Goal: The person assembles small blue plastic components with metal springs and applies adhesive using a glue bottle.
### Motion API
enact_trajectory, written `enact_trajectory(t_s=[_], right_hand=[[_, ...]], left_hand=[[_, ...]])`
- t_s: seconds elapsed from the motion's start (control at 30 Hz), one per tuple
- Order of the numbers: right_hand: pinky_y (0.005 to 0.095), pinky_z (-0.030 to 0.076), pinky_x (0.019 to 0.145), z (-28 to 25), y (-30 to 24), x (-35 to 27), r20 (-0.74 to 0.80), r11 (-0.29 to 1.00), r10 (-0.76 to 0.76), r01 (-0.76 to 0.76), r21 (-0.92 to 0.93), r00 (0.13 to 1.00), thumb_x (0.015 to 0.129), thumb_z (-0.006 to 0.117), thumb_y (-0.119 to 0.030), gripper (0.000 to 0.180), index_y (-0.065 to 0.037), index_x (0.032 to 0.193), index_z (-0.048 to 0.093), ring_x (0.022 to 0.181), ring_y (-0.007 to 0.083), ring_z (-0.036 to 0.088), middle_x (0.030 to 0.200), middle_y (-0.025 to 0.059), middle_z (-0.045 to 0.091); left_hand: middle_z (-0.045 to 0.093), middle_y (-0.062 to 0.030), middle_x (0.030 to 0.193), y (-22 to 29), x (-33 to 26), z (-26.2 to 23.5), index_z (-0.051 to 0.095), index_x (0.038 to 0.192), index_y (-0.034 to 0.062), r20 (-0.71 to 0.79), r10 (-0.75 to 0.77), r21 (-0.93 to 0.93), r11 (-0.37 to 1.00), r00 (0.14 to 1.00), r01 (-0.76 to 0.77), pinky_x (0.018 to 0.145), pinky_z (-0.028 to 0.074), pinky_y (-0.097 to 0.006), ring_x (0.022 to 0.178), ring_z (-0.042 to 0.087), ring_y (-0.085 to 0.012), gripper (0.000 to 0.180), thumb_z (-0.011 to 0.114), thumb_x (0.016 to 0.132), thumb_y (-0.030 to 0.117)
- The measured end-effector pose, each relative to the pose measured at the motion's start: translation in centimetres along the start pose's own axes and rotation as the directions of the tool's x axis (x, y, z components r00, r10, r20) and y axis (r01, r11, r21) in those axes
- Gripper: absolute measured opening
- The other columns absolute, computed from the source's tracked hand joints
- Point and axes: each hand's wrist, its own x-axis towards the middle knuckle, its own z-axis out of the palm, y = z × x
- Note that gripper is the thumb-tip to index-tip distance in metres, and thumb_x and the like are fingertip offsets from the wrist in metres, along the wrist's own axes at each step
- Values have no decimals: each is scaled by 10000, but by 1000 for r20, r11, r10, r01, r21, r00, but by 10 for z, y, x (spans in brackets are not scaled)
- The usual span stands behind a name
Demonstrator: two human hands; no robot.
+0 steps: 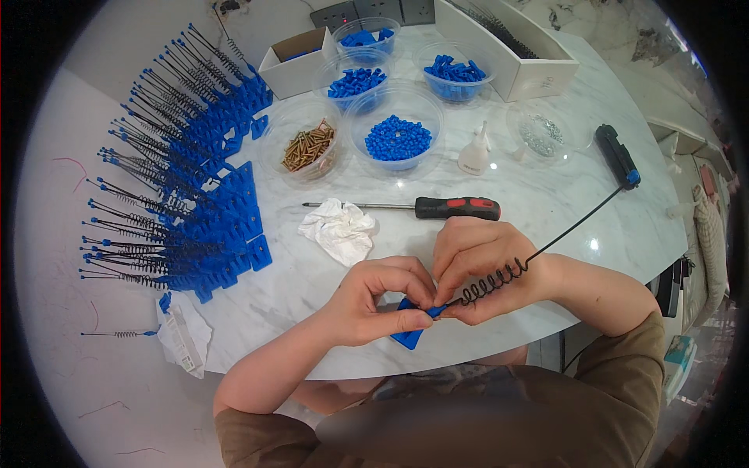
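Fanning out along the left, blue parts [222, 207] lie in tight rows, their coiled black rods [129, 204] ending in small blue tips. Below them, a single rod [118, 335] sticks out sideways, its inner end by a torn wrapper [187, 337] at the edge of the white marbled table [577, 234]. Next come a small white box [300, 78] and, in front of it, a clear bowl of brass-coloured screws [310, 150].

A crumpled tissue [341, 230] lies near the left hand [378, 304], whose thumb and fingers pinch a blue joint [434, 311]. Behind it, two bowls hold blue pieces [367, 37] and blue tubes [357, 83]; a wider one holds blue beads [398, 138]. Under the left fingers shows a flat blue block [407, 338], over the table's near edge.

A screwdriver [456, 207] lies crosswise beyond the hands, its tip to the left. More blue tubes [456, 69] fill another bowl. The right hand [484, 253] pinches at the same joint, fingertips close against the left ones; a black coil [495, 282] runs across it. Beyond stand a white bottle [474, 152], a long white box [544, 80] of black rods and a clear dish of silvery bits [541, 135]. Farthest right, the coil's straight stem reaches a black handle [616, 156].
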Motion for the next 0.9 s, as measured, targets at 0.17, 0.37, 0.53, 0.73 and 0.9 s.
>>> enact_trajectory(t_s=[0.17, 0.37, 0.53, 0.73, 0.9], right_hand=[[301, 409, 695, 1, 3, 2, -12, 1000, -21, 20, -16, 1000, 629, 799, -33, 202, -77, 803, 708, 785, 181, 572, 841, 25, 626], [322, 418, 749, 1, 2, -2, -18, 1000, 15, -14, 11, 1000, 663, 780, -56, 176, -75, 805, 678, 811, 187, 572, 871, 27, 639], [332, 411, 773, 2, 7, -1, -20, 999, -41, 41, 22, 999, 679, 772, -74, 161, -84, 807, 675, 820, 213, 560, 852, 29, 626], [326, 419, 725, 1, 5, -1, -41, 997, -73, 74, 3, 996, 651, 787, -32, 194, -87, 806, 685, 797, 196, 569, 843, 13, 633], [319, 422, 714, 2, 6, -1, -52, 997, -71, 72, 14, 996, 655, 791, -36, 198, -87, 817, 689, 794, 195, 569, 850, 15, 632]], left_hand=[[628, -82, 869, -1, 1, -2, 663, 811, 9, -4, 9, 8, 1000, 1000, -9, 772, 438, -290, 847, 590, -185, 127, 735, 765, 102], [629, -84, 869, 0, 0, 1, 663, 814, 8, 4, 10, 32, 999, 1000, -10, 773, 438, -291, 844, 591, -187, 123, 734, 763, 95], [628, -88, 883, -4, -3, 1, 661, 835, 1, -14, 5, 29, 1000, 1000, -5, 775, 438, -292, 844, 587, -183, 122, 729, 770, 79], [622, -90, 884, 0, 1, 2, 659, 848, -7, -1, 2, 2, 1000, 1000, -2, 782, 434, -289, 840, 576, -176, 121, 722, 772, 62], [620, -87, 884, -2, 1, 0, 659, 851, -5, -13, 2, 1, 1000, 1000, -2, 785, 435, -289, 843, 576, -175, 125, 725, 773, 66]])
